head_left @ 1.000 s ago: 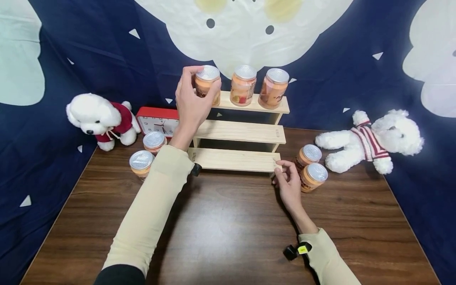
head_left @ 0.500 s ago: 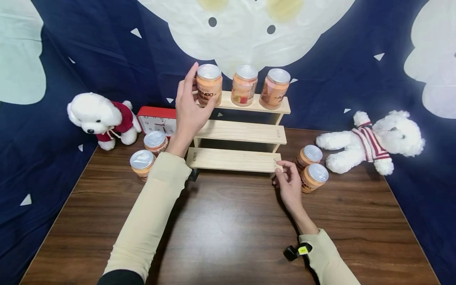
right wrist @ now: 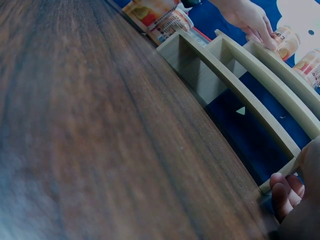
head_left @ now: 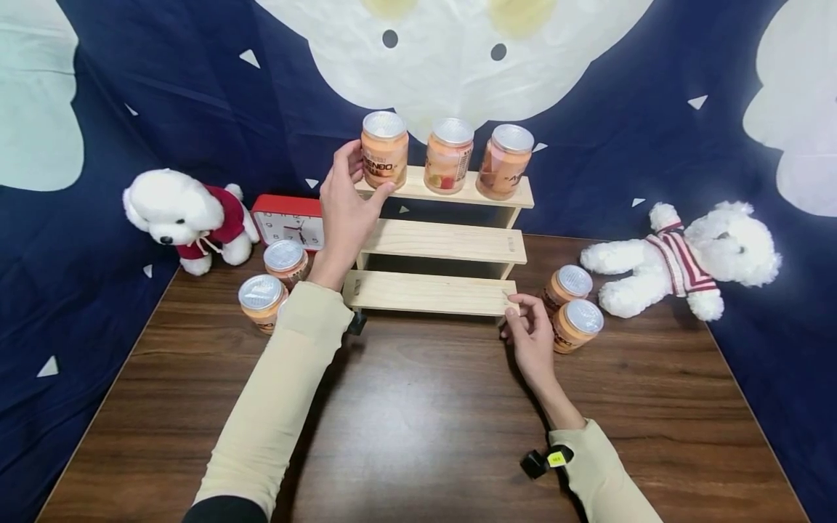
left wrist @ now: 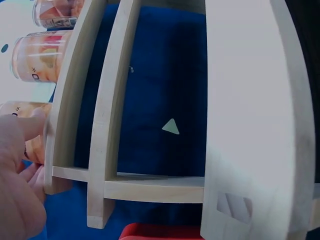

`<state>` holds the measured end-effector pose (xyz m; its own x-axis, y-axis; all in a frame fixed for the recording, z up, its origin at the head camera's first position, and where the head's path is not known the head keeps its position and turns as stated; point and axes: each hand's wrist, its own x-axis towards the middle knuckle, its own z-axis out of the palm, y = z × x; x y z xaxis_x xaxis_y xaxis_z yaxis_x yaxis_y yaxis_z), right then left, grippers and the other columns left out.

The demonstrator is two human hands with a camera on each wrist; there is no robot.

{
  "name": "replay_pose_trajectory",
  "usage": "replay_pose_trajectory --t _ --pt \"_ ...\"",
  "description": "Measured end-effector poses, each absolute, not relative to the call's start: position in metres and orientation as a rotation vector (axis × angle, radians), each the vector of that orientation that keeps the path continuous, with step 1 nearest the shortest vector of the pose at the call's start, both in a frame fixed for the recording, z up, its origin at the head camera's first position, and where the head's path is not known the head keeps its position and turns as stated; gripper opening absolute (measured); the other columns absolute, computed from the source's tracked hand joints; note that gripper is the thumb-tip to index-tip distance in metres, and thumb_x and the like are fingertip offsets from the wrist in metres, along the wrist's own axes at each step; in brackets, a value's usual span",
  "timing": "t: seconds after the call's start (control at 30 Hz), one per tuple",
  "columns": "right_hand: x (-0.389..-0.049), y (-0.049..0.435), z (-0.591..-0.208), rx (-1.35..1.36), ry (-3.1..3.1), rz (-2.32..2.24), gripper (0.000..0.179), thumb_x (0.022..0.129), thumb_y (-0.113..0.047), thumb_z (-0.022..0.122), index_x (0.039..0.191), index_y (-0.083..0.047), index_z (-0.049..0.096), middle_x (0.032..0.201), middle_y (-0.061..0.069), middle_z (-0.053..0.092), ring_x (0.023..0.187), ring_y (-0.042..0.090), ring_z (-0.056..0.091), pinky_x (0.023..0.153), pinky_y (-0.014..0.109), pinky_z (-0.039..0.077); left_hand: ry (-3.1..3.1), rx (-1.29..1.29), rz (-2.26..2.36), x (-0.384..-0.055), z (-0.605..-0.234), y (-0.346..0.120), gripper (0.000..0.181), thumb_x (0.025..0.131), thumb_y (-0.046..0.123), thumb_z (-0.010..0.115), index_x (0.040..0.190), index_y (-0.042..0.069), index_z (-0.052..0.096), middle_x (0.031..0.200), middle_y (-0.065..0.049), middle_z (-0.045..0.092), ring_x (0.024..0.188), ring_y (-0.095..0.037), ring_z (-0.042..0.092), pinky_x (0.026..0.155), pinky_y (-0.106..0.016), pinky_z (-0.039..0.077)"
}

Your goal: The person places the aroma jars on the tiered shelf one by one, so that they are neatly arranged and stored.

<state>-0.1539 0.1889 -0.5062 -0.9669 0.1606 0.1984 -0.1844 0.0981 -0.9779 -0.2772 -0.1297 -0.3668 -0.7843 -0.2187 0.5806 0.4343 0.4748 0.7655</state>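
Observation:
At the left end of the top tier, my left hand (head_left: 349,211) holds an orange fruit jar (head_left: 384,149) with a silver lid. The thumb lies low on the jar's front and the fingers are at its left side, partly hidden behind it. The left wrist view shows the same jar (left wrist: 35,145) upright at the top board. Two similar fruit jars (head_left: 447,156) (head_left: 505,163) stand to its right on that tier. My right hand (head_left: 531,338) pinches the right end of the lowest board of the three-tier wooden shelf (head_left: 428,293); its lower fingers curl beneath.
Two fruit jars (head_left: 261,301) (head_left: 285,261) stand left of the shelf, before a red clock (head_left: 288,221) and a white plush dog (head_left: 189,218). Right of it are two more jars (head_left: 575,325) (head_left: 565,285) and a plush toy (head_left: 680,261) lying down. A patterned cloth (head_left: 562,145) hangs behind.
My left fingers have slid from the jar's lid down to its side. The jar has turned, its lettering now facing front, and sits slightly higher in view. My right hand stays put.

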Motion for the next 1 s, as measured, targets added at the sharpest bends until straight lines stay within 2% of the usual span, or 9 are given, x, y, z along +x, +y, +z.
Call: replay_pose_trajectory --t 0.23,0.43,0.67,1.0 --pt "-0.154 0.189 -0.506 0.02 -2.125 1.953 0.022 0.11 0.002 0.062 0.131 0.01 0.061 0.086 0.002 0.057 0.063 0.01 0.061 0.056 0.019 0.05 -2.12 -0.13 -1.334 -0.277 -0.367 -0.128 0.074 0.091 0.009 0.093 0.154 -0.003 0.056 0.151 -0.02 0.065 0.141 -0.026 0.062 0.118 -0.027 0.048" --pt "-0.154 0.189 -0.506 0.017 -2.127 1.952 0.022 0.11 0.003 0.062 0.131 0.01 0.061 0.086 0.002 0.057 0.063 0.01 0.061 0.056 0.019 0.05 -2.133 -0.167 -1.334 -0.274 -0.368 -0.129 0.082 0.091 0.002 0.091 0.161 -0.005 0.048 0.156 -0.022 0.06 0.146 -0.03 0.058 0.122 -0.031 0.046" --pt "-0.154 0.19 -0.507 0.009 -2.131 1.957 0.022 0.11 0.002 0.062 0.131 0.009 0.061 0.087 0.004 0.058 0.063 0.01 0.062 0.056 0.019 0.05 -2.098 -0.164 -1.404 -0.264 -0.366 -0.124 0.09 0.089 -0.004 0.09 0.164 -0.008 0.041 0.157 -0.025 0.056 0.149 -0.031 0.055 0.124 -0.027 0.042" --pt "-0.154 0.189 -0.506 -0.001 -2.131 1.96 0.022 0.11 0.002 0.061 0.131 0.009 0.061 0.087 0.004 0.058 0.063 0.01 0.061 0.056 0.019 0.05 -1.988 -0.126 -1.495 -0.241 -0.36 -0.118 0.09 0.091 0.001 0.09 0.165 -0.006 0.04 0.159 -0.024 0.052 0.151 -0.024 0.05 0.124 -0.024 0.04"
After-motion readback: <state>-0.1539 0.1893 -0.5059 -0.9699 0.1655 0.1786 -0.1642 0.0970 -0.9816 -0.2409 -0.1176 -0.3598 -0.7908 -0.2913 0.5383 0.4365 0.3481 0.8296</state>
